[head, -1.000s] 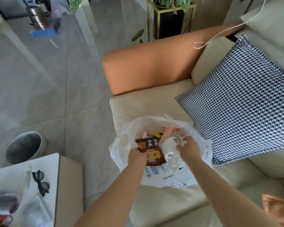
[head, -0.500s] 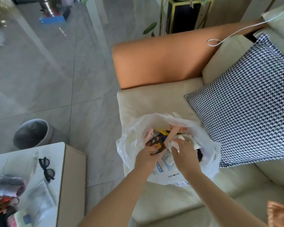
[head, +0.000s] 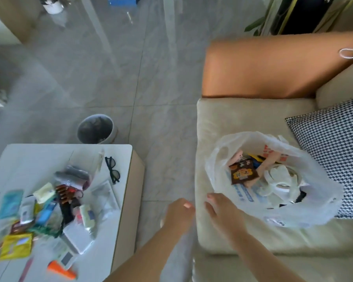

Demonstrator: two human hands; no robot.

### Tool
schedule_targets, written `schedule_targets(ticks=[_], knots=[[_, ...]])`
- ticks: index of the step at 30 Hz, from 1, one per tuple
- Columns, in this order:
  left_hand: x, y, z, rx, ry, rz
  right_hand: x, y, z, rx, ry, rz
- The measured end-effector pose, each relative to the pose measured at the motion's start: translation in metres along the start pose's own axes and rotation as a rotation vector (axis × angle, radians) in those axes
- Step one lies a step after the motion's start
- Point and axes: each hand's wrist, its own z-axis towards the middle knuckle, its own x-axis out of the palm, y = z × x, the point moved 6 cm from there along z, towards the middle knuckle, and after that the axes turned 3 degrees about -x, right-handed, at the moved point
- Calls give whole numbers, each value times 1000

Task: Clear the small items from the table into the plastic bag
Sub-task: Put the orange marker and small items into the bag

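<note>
**Both hands free between bag and table, plenty left to clear**

The plastic bag [head: 273, 180] sits open on the cream sofa seat [head: 232, 119], its mouth gaping upward, with a brown snack packet [head: 243, 173] and some white and pink bits lying inside. The pile that needs moving is on the white table [head: 39, 155] to the left: a yellow packet [head: 15, 246], an orange-capped item [head: 60, 272], a white box [head: 77, 240], small tubes and wrappers heaped together, and a pair of black glasses [head: 112, 169] set apart near the far edge. Much of the heap is blurred, so I can't name most pieces.

From where I stand, the job now is another trip to the table. I'd go for the loose heap in the middle and scoop several light wrappers at once instead of picking singly, and take the glasses by themselves so they don't get crushed. The bag looks floppy; if its mouth sags, one hand should hold the rim open while the other drops things in.

The left hand [head: 179, 212] hangs over the floor gap between table and sofa, fingers loosely curled, holding nothing I can see. The right hand [head: 218, 208] is beside it at the sofa's front edge, just short of the bag's near rim, fingers relaxed and slightly spread, also empty. Whether it touches the plastic I cannot tell. Both forearms reach in from the lower edge, angled up toward the bag.
</note>
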Motion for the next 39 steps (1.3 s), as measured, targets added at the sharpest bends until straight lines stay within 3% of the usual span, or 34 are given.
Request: schedule_targets(ticks=[9, 13, 24, 28, 34, 39], knots=[[-73, 166, -24, -191, -79, 117, 98, 118, -16, -176, 99, -208], [-96, 231, -33, -279, -107, 25, 142, 164, -25, -173, 256, -209], [-158, 375, -40, -239, -36, 306, 241, 277, -32, -279, 407, -233], [-179, 414, -36, -336, -96, 186, 274, 306, -31, -327, 457, -260], [-189, 477, -30, -576, -255, -473, 328, 332, -36, -353, 582, -293], [-172, 510, 8, -640, -291, -680, 384, 340, -37, -362, 695, -260]])
